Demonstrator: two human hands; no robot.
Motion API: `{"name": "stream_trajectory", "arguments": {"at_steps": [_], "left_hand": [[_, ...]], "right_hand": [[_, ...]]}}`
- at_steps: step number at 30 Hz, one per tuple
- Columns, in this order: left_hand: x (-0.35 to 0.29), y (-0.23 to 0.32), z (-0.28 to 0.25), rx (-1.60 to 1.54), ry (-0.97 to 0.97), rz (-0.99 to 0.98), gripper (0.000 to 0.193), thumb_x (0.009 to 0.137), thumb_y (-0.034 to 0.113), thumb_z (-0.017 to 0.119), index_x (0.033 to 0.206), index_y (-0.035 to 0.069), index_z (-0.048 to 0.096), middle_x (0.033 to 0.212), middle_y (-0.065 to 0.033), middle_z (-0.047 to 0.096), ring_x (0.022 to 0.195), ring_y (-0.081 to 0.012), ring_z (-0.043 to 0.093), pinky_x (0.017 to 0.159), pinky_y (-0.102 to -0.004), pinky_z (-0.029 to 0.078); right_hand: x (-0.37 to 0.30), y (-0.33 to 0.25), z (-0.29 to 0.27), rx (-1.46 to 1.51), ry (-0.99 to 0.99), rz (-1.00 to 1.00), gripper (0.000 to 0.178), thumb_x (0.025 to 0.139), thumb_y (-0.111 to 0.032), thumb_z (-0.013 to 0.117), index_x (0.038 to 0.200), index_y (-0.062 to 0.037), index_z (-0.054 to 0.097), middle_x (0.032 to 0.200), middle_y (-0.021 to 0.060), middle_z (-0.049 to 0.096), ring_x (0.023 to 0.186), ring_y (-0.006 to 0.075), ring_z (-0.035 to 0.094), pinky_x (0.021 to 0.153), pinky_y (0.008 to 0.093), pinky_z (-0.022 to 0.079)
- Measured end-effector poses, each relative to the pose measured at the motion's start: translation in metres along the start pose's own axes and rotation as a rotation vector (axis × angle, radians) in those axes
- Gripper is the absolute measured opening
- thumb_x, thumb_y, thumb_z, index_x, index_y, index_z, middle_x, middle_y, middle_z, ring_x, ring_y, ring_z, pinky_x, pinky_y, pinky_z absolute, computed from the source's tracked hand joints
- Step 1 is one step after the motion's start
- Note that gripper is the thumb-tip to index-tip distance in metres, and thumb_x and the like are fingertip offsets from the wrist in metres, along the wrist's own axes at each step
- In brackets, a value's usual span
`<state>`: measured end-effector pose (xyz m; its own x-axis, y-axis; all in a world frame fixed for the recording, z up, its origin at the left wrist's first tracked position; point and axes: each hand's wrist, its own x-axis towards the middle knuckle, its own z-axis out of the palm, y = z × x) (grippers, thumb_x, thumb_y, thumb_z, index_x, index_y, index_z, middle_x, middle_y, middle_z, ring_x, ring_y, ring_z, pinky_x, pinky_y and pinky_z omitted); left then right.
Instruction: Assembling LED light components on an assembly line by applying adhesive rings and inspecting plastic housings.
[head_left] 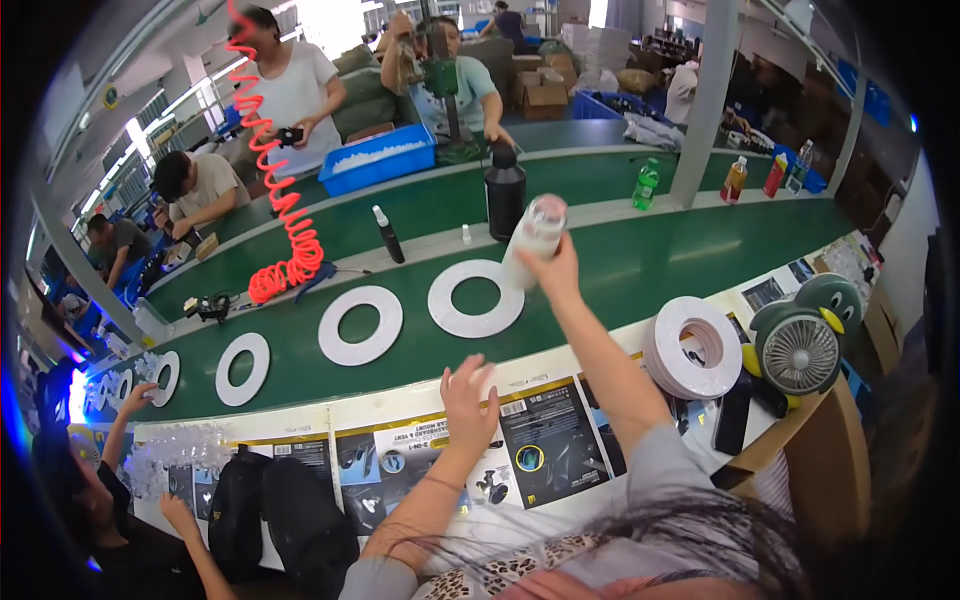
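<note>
My right hand (553, 268) grips a pale, whitish bottle (537, 238) with a pinkish top, tilted and held above the green conveyor belt (620, 262). Its exact kind is blurred. Just behind it stands a large black bottle (505, 190). My left hand (469, 402) is raised over the near edge of the belt with its fingers apart and nothing in it. Beyond that hand, a flat white ring (443, 322) lies on the belt, with another white ring (333, 350) to its left. A stack of white rings (660, 355) sits on the worktop to the right of my right forearm.
Printed cardboard sheets (555, 450) cover the near worktop. A penguin-shaped fan (797, 352) stands at the right. Across the belt are a red coiled hose (285, 215), a blue bin (378, 160) and a green bottle (646, 185). A co-worker's hand (140, 397) reaches in at left.
</note>
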<state>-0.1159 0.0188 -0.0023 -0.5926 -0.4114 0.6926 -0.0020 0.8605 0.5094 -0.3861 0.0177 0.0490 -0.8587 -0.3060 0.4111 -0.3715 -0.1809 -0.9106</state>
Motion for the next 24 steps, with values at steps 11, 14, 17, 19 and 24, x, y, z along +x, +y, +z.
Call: {"name": "stream_trajectory", "arguments": {"at_steps": [11, 14, 17, 19, 24], "left_hand": [[0.025, 0.032, -0.092, -1.026, -0.369, -0.427, 0.084, 0.071, 0.006, 0.078, 0.143, 0.005, 0.036, 0.136, -0.0098, 0.05, 0.123, -0.0192, 0.05, 0.103, -0.0326, 0.039], [0.002, 0.039, -0.107, -0.944, -0.286, -0.422, 0.085, 0.069, 0.003, 0.078, 0.143, 0.004, 0.036, 0.135, -0.0094, 0.05, 0.124, -0.0192, 0.048, 0.105, -0.0334, 0.038], [-0.019, 0.042, -0.114, -1.112, -0.253, -0.492, 0.081, 0.071, 0.003, 0.077, 0.141, 0.002, 0.037, 0.133, -0.0102, 0.051, 0.124, -0.0205, 0.049, 0.105, -0.0341, 0.038], [-0.023, 0.048, -0.116, -1.118, -0.24, -0.508, 0.077, 0.073, 0.002, 0.076, 0.14, 0.0, 0.038, 0.13, -0.0105, 0.052, 0.123, -0.0211, 0.05, 0.104, -0.0344, 0.039], [-0.04, 0.048, -0.11, -0.999, -0.126, -0.497, 0.078, 0.071, 0.001, 0.077, 0.138, -0.001, 0.039, 0.131, -0.0111, 0.052, 0.122, -0.0196, 0.05, 0.103, -0.0337, 0.04]], "right_hand": [[-0.223, -0.104, -0.042, 0.147, -0.673, 0.255, 0.078, 0.061, -0.019, 0.085, 0.128, -0.0022, 0.05, 0.117, 0.0113, 0.062, 0.11, 0.0213, 0.059, 0.094, 0.0355, 0.047], [-0.236, -0.124, -0.039, 0.122, -0.732, 0.214, 0.075, 0.061, -0.018, 0.084, 0.126, -0.0021, 0.052, 0.117, 0.0091, 0.062, 0.109, 0.0198, 0.058, 0.096, 0.0345, 0.045], [-0.24, -0.125, -0.04, 0.062, -0.781, 0.132, 0.072, 0.061, -0.018, 0.084, 0.123, -0.002, 0.052, 0.116, 0.0088, 0.062, 0.11, 0.019, 0.058, 0.098, 0.0339, 0.043], [-0.244, -0.132, -0.043, 0.003, -0.819, 0.129, 0.076, 0.062, -0.025, 0.085, 0.126, -0.0012, 0.052, 0.119, 0.0111, 0.061, 0.11, 0.0216, 0.058, 0.095, 0.0347, 0.045], [-0.25, -0.131, -0.042, 0.076, -0.874, 0.243, 0.074, 0.062, -0.025, 0.085, 0.125, -0.0017, 0.053, 0.118, 0.0117, 0.061, 0.109, 0.0217, 0.059, 0.095, 0.0345, 0.045]]}}
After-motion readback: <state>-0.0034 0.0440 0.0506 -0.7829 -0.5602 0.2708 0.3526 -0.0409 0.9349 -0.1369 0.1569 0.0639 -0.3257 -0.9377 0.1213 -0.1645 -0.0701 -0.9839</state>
